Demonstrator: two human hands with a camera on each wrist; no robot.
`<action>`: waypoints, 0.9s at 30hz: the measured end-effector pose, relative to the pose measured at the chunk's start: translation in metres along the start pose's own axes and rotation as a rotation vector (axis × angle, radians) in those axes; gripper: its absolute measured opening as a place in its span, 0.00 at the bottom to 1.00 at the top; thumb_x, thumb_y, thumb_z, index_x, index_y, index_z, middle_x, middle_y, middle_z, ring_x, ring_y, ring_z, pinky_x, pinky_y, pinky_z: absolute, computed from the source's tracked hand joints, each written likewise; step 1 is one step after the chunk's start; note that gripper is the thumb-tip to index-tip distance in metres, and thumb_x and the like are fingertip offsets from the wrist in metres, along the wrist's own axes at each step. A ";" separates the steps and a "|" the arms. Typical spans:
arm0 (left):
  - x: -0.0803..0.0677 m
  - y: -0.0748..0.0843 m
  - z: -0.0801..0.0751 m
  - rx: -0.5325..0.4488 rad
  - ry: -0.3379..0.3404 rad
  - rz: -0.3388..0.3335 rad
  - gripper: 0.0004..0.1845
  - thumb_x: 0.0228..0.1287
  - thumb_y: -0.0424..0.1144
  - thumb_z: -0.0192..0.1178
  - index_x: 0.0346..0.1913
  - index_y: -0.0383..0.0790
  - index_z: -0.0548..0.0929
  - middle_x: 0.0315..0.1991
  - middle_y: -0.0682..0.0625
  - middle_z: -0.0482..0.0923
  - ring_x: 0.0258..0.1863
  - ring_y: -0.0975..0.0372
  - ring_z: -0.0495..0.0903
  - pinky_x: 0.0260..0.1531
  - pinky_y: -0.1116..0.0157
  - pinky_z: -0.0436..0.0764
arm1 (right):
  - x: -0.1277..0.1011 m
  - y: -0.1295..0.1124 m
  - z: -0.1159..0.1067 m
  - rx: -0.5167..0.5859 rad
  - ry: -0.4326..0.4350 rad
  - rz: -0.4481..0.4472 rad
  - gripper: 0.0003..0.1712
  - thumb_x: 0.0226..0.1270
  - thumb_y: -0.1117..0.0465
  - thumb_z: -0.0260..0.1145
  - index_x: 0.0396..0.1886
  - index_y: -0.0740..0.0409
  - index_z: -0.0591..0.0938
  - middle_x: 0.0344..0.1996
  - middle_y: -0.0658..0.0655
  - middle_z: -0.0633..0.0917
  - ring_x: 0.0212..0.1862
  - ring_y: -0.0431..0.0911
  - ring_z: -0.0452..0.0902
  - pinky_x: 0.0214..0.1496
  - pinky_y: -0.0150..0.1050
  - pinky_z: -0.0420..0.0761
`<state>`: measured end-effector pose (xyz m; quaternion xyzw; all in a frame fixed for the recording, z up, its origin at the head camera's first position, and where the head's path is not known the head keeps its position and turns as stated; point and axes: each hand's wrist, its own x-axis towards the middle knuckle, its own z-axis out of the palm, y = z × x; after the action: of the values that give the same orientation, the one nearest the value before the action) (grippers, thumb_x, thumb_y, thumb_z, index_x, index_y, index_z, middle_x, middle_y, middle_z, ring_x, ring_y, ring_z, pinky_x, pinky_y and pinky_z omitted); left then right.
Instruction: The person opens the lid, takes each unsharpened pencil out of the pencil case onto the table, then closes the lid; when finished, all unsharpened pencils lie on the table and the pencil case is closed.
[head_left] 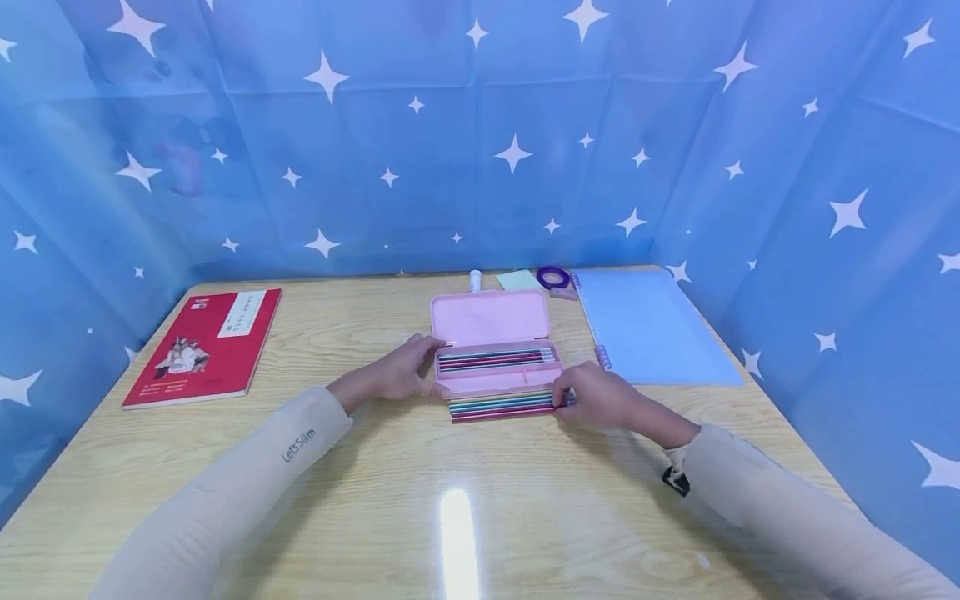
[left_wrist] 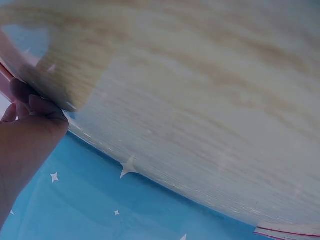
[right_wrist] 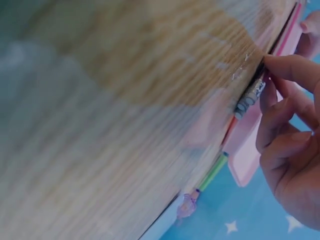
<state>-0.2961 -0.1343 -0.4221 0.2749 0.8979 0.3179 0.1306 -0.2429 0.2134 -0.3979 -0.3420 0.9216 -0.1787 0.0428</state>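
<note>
A pink pencil case (head_left: 489,317) lies with its lid up in the middle of the table, several pencils (head_left: 491,360) inside its rear compartment. My left hand (head_left: 405,368) grips the case's left end, thumb at the front corner and fingers at the hinge side. Just in front of the case is a row of striped colored pencils (head_left: 498,406), side by side. At their right end, my right hand (head_left: 600,397) pinches them between thumb and fingers. The right wrist view shows the silvery pencil ends (right_wrist: 250,97) beside the fingertips; the other fingers curl loosely.
A red book (head_left: 202,348) lies at the left. On the right is a blue spiral notebook (head_left: 656,325). Behind the case stand a white bottle (head_left: 476,282), a pale green paper pad (head_left: 517,280) and a purple tape roll (head_left: 552,277). A starred blue curtain surrounds the table's far sides.
</note>
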 end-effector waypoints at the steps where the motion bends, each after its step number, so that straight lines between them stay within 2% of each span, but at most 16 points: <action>1: 0.000 0.000 -0.001 0.001 -0.001 -0.001 0.55 0.51 0.58 0.74 0.74 0.32 0.59 0.59 0.42 0.65 0.56 0.55 0.65 0.64 0.55 0.66 | 0.000 0.000 0.000 -0.003 -0.001 0.001 0.08 0.56 0.65 0.75 0.25 0.48 0.85 0.26 0.41 0.83 0.30 0.37 0.75 0.34 0.35 0.78; 7: -0.002 0.000 -0.002 -0.007 0.001 -0.008 0.55 0.50 0.58 0.74 0.74 0.33 0.59 0.58 0.42 0.65 0.57 0.55 0.65 0.65 0.55 0.66 | 0.002 -0.001 -0.001 -0.004 -0.005 0.024 0.07 0.57 0.64 0.75 0.26 0.47 0.85 0.27 0.42 0.83 0.30 0.37 0.74 0.34 0.35 0.77; 12: -0.001 -0.001 -0.001 -0.005 0.000 0.007 0.54 0.51 0.59 0.73 0.74 0.33 0.60 0.59 0.42 0.65 0.56 0.55 0.65 0.62 0.55 0.67 | 0.000 0.001 -0.005 0.044 -0.013 0.075 0.06 0.57 0.64 0.74 0.28 0.48 0.85 0.29 0.43 0.83 0.30 0.39 0.73 0.35 0.37 0.75; 19: 0.000 -0.002 0.000 0.013 0.000 -0.016 0.55 0.51 0.60 0.73 0.74 0.35 0.59 0.57 0.45 0.65 0.54 0.56 0.65 0.60 0.58 0.68 | 0.002 0.007 -0.018 0.134 0.023 0.068 0.04 0.61 0.64 0.72 0.29 0.50 0.86 0.26 0.43 0.83 0.19 0.38 0.66 0.25 0.34 0.72; 23: 0.000 -0.002 0.000 0.010 -0.001 -0.019 0.55 0.51 0.60 0.73 0.74 0.35 0.59 0.57 0.45 0.65 0.54 0.56 0.65 0.60 0.58 0.68 | 0.007 0.009 -0.024 0.176 0.045 0.078 0.01 0.61 0.62 0.73 0.31 0.54 0.88 0.28 0.44 0.85 0.20 0.39 0.70 0.26 0.35 0.76; 27: 0.000 -0.002 0.002 0.010 -0.002 -0.019 0.55 0.50 0.60 0.73 0.74 0.36 0.59 0.58 0.45 0.65 0.55 0.56 0.65 0.61 0.58 0.68 | 0.012 0.010 -0.027 0.212 0.059 0.070 0.03 0.61 0.64 0.72 0.35 0.57 0.88 0.31 0.47 0.86 0.22 0.41 0.73 0.29 0.36 0.78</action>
<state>-0.2964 -0.1342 -0.4248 0.2671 0.9020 0.3121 0.1331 -0.2634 0.2207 -0.3761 -0.2977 0.9097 -0.2836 0.0578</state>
